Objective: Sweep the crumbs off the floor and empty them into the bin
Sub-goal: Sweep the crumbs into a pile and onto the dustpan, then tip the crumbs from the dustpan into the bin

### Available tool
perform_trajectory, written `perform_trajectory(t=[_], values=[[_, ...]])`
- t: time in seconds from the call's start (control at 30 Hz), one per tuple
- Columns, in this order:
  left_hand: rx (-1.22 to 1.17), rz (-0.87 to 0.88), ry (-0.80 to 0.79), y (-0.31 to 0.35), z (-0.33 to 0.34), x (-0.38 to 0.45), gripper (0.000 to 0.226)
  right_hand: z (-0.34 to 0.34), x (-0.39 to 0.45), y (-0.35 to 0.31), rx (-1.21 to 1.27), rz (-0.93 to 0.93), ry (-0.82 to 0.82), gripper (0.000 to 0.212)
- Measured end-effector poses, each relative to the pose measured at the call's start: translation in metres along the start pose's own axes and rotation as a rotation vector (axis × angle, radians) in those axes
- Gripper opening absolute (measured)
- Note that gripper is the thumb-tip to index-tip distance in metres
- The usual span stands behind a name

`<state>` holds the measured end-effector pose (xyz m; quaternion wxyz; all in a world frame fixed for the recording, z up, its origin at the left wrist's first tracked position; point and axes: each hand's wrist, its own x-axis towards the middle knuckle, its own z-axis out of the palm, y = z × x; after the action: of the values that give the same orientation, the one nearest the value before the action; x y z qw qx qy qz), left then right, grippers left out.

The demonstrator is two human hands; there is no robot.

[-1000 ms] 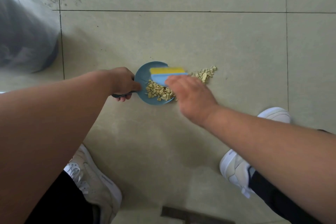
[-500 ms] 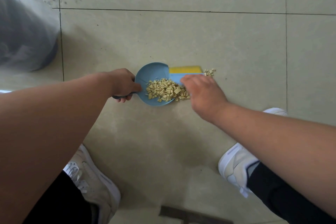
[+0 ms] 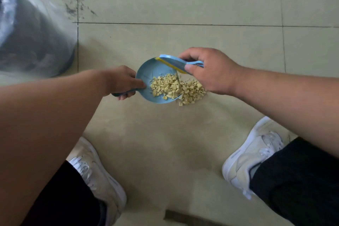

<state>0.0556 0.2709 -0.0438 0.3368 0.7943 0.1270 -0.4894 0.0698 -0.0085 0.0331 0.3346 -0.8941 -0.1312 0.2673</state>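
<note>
A small round blue dustpan lies on the tiled floor, its handle gripped by my left hand. Pale yellow crumbs fill the pan's right half, and more crumbs lie on the floor just past its open edge. My right hand grips a small blue brush with yellow bristles, held tilted above the pan's far right edge. The bin, dark and lined with a clear plastic bag, stands at the far left.
My two white shoes stand on the beige floor tiles on either side, near the bottom. Dark scuff marks stain the tile beside the bin. A dark strip shows at the bottom edge.
My right hand lifted the brush off the floor and turned it, so it now hangs tilted over the pan. More crumbs sit in the pan. The view moved closer.
</note>
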Motion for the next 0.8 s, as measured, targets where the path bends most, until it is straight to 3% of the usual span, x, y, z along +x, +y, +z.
perform_trajectory(t=[0.33,0.47,0.63,0.8], values=[[-0.031,0.077,-0.003,0.046,-0.051,-0.071,0.025,-0.113,-0.028,-0.072,0.312,0.17,0.256,0.013],[-0.064,0.072,-0.015,0.058,-0.087,-0.113,0.034,-0.14,-0.046,-0.105,0.448,0.196,0.344,0.009],[-0.096,0.089,0.046,0.072,-0.139,-0.181,0.027,-0.154,-0.053,-0.156,0.508,0.159,0.326,0.022],[-0.127,0.088,0.151,0.057,-0.194,-0.239,0.029,-0.146,-0.029,-0.23,0.536,0.063,0.296,0.021]])
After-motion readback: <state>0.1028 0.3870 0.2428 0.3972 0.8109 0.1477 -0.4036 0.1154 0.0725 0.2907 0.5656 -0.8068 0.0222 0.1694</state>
